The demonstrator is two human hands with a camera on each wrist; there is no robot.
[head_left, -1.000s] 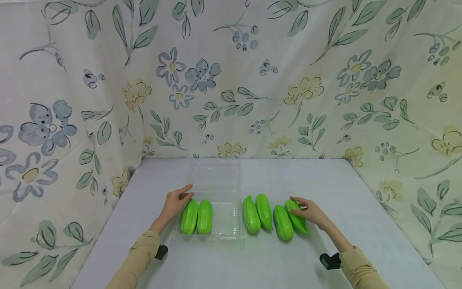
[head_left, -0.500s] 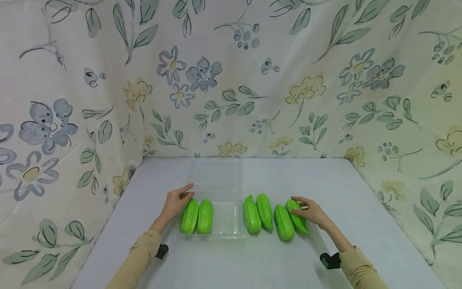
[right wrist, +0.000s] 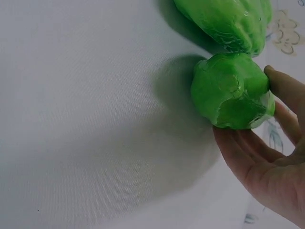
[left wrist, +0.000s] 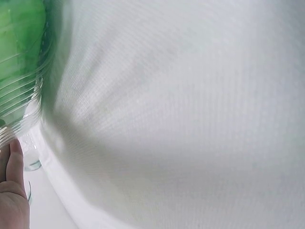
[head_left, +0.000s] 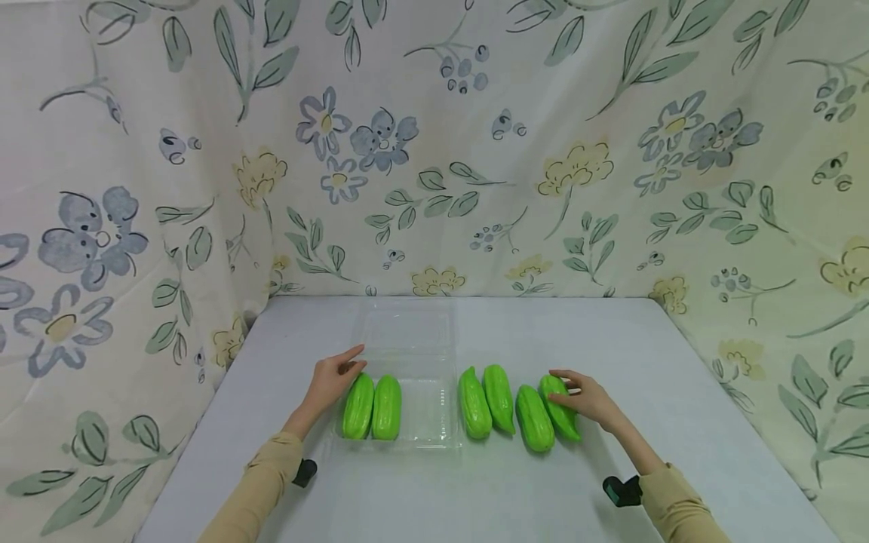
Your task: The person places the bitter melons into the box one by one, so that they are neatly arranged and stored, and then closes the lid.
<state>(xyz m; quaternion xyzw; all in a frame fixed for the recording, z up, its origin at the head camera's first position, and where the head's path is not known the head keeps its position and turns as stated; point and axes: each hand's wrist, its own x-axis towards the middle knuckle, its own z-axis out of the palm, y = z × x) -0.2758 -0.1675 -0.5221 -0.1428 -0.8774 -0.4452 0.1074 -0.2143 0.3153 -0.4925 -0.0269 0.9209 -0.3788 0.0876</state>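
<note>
On the table lies a clear plastic clamshell box (head_left: 426, 411), its lid folded back. Two bright green ribbed gourds (head_left: 386, 407) lie side by side in the left part of its base. My left hand (head_left: 330, 379) rests at the box's left edge, fingers fairly straight, touching the ribbed plastic wall (left wrist: 21, 98) in the left wrist view. To the right of the box my right hand (head_left: 589, 398) grips the rightmost green gourd (right wrist: 233, 90), thumb on one side and fingers on the other. That gourd lies close beside another gourd (head_left: 535, 419).
Two more green gourds (head_left: 474, 403) lie between the box and the gripped one. The lid (head_left: 407, 328) extends toward the back of the white table (head_left: 543, 332). A floral curtain (head_left: 434, 151) hangs behind and along the sides.
</note>
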